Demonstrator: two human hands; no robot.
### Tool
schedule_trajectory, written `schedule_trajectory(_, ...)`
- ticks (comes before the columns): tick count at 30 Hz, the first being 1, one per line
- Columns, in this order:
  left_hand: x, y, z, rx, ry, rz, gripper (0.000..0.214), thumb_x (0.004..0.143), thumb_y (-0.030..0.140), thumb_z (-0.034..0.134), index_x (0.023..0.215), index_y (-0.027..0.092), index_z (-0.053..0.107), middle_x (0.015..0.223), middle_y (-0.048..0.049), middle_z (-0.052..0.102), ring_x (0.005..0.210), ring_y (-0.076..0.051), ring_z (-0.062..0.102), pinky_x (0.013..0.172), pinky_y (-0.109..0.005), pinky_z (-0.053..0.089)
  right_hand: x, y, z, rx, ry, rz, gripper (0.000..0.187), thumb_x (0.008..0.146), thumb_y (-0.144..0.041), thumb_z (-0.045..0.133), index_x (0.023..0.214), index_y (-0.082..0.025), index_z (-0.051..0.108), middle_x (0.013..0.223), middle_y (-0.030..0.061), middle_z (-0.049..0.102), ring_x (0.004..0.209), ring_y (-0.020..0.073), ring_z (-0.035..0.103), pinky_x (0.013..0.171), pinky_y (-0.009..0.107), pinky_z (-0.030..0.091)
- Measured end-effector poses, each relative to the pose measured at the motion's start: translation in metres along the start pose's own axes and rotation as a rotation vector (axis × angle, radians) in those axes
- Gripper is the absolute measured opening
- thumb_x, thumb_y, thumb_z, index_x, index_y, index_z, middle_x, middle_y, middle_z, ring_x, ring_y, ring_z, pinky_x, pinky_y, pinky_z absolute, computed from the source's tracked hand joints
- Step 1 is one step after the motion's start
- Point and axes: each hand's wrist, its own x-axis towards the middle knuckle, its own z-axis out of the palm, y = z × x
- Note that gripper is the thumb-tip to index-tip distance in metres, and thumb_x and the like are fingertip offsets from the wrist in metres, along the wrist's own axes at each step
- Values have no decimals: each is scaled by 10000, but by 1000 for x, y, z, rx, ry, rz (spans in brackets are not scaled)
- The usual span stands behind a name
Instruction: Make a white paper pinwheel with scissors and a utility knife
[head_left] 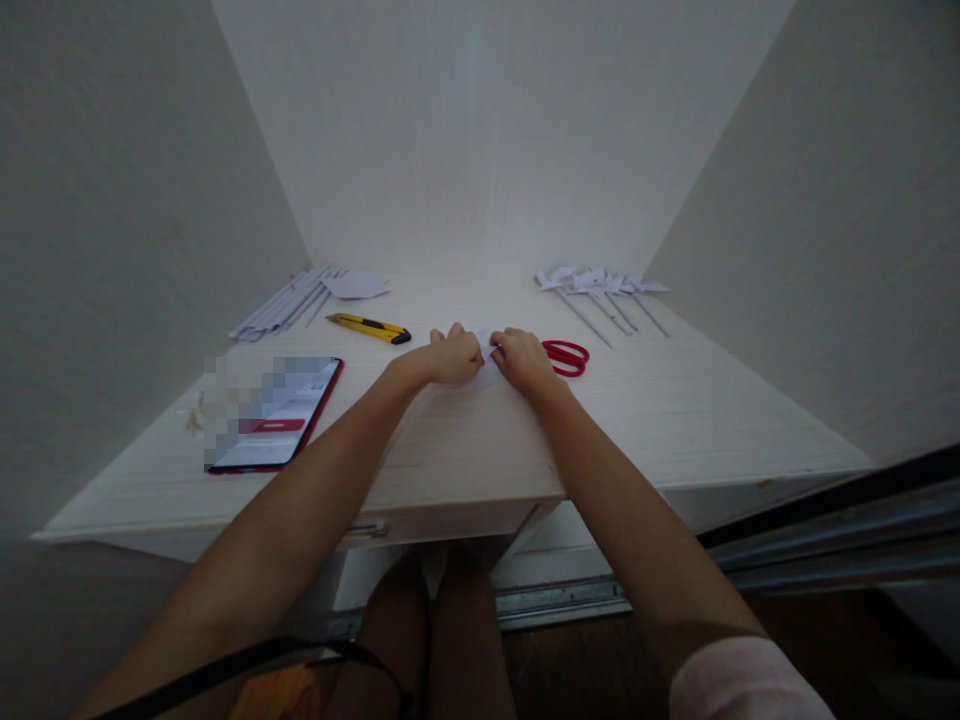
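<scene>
Between my hands is a small piece of white paper, its lower part showing just above the desk. My left hand is closed on the paper's left side, the fingers curled. My right hand pinches the paper from the right, thumb and fingertips together. How the paper is folded is partly hidden by my fingers. Red-handled scissors lie right beside my right hand, their blades out of sight behind it. To the left of my left hand lies a yellow and black utility knife.
On the white desk, a bundle of rolled paper sticks and a white paper sheet lie at the back left. Several paper pinwheels on sticks lie at the back right. A tablet rests at the front left. Walls enclose the desk.
</scene>
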Motion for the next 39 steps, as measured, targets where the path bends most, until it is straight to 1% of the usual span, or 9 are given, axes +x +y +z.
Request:
schedule_trajectory(3,0,-1,0,10,-12,3,331,765,166,333,928,128,619,1013,-145,595,1084,-318,369,847,-538,300,-1,-1,-1,20,-15,24,245,832,-189,386,991,-160,571,938,112,599,885,217,533,768,312,366)
schedule_trajectory(7,3,-4,3,-1,29,-6,330,763,170,345,948,146,617,1039,-138,586,1086,-309,371,853,-539,287,-6,3,-10,162,-42,47,249,820,-204,413,1013,-144,560,965,118,597,911,201,533,787,291,375)
schedule_trajectory(11,4,-6,6,7,24,18,319,717,130,363,877,142,639,975,-147,598,1045,-312,386,810,-514,315,-8,14,-23,281,-69,111,398,769,-75,388,1145,-163,487,905,86,624,830,163,558,767,267,386)
schedule_trajectory(16,3,-3,4,13,15,-1,318,714,112,351,858,121,634,965,-163,594,1022,-323,394,791,-521,315,-10,27,-32,273,-203,223,440,688,-62,449,1104,-190,512,845,82,624,745,174,567,671,264,403)
schedule_trajectory(22,1,2,1,14,4,-8,302,723,90,343,819,116,628,969,-159,586,1043,-324,384,804,-535,308,-13,26,-39,307,-242,338,434,654,-92,498,1076,-193,486,790,74,616,719,183,571,601,253,401)
schedule_trajectory(26,0,3,0,33,-12,-28,285,721,85,341,777,116,618,918,-152,595,1029,-317,396,807,-523,314,-13,22,-40,397,-262,365,423,659,-103,511,1072,-184,465,797,68,618,694,167,570,571,239,397)
schedule_trajectory(31,2,0,2,26,1,-11,295,720,94,343,811,122,622,976,-152,593,1031,-316,396,805,-529,310,-12,23,-38,313,-206,443,362,645,-83,504,997,-167,511,819,89,616,678,172,567,559,250,387)
schedule_trajectory(35,2,-1,3,9,4,-8,327,718,93,345,878,128,628,1032,-153,583,1048,-320,388,814,-535,297,-11,24,-36,373,-243,428,379,628,-90,523,998,-172,514,816,80,617,637,153,558,538,239,385)
schedule_trajectory(39,2,-1,3,16,-3,-19,332,714,92,344,876,120,633,1018,-164,587,1046,-323,390,808,-527,306,-10,24,-34,405,-264,404,399,628,-121,534,1021,-179,495,838,71,618,641,145,548,537,232,381)
